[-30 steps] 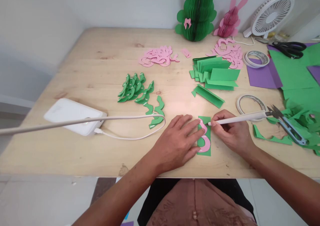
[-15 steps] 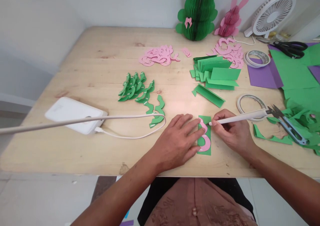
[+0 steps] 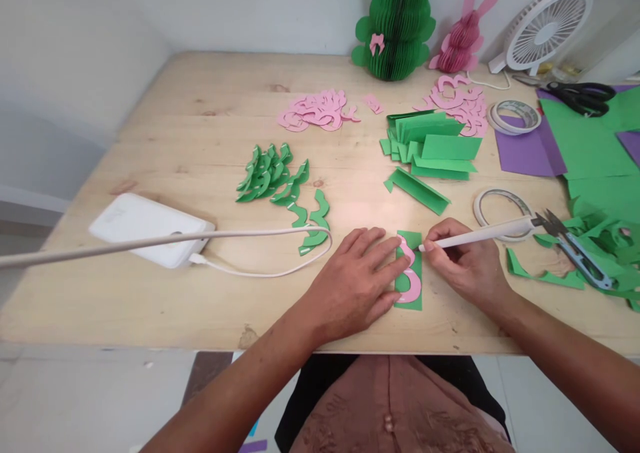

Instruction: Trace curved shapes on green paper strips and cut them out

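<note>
A pink curved paper cutout (image 3: 413, 286) lies on a green paper strip (image 3: 413, 238) close to the table's front edge. My left hand (image 3: 357, 279) rests with fingers spread, its fingertips pressing the cutout and strip against the table. In my right hand (image 3: 465, 266) a white pen (image 3: 485, 233) is pinched, its tip at the cutout's right edge over the green paper. Left of my left hand lie green wavy cutouts (image 3: 320, 216), some stacked in a group. Folded green paper pieces (image 3: 453, 147) are piled beyond my hands.
A white power bank (image 3: 150, 229) with a cable sits at left. On the right are tape rolls (image 3: 515, 117), thread snips (image 3: 580, 259), black-handled scissors (image 3: 583, 96) and green scraps. Pink cutouts (image 3: 320, 111), green (image 3: 400, 33) and pink paper figures, and a fan (image 3: 545, 33) are farther back.
The pen tip has shifted very slightly beside the pink cutout's edge. My left hand stays in place on the paper.
</note>
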Demonstrator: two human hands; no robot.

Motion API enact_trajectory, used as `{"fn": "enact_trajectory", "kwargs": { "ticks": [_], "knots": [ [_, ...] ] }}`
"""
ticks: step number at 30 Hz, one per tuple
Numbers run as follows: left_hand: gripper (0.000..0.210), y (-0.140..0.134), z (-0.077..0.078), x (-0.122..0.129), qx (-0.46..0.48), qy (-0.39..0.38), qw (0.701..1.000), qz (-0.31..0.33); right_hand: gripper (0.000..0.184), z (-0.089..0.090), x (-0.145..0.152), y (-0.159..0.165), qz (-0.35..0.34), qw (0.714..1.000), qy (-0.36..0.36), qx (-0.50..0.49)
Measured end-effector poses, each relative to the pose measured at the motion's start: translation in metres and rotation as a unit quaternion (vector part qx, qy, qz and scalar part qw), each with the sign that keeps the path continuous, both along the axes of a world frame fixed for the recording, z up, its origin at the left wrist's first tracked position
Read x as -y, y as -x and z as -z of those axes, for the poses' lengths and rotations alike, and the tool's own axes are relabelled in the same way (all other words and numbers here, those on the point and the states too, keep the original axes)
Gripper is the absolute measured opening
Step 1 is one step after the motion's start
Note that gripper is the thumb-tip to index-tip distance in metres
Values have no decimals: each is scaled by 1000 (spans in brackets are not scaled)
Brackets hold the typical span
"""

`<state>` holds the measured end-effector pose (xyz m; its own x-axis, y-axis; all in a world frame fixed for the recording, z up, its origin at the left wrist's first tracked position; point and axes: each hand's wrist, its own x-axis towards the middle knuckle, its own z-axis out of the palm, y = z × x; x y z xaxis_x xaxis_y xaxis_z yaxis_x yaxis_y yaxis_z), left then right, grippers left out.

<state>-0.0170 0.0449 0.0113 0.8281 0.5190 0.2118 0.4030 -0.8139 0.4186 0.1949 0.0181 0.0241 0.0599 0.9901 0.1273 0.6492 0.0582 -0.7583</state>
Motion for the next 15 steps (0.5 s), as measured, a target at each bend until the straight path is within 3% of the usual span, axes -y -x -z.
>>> {"fn": "enact_trajectory", "kwargs": {
  "ticks": [15],
  "knots": [
    [39, 0, 0, 0, -5, 3, 1000, 0, 9, -1, 0, 0, -3, 1000, 1, 0]
  ]
}}
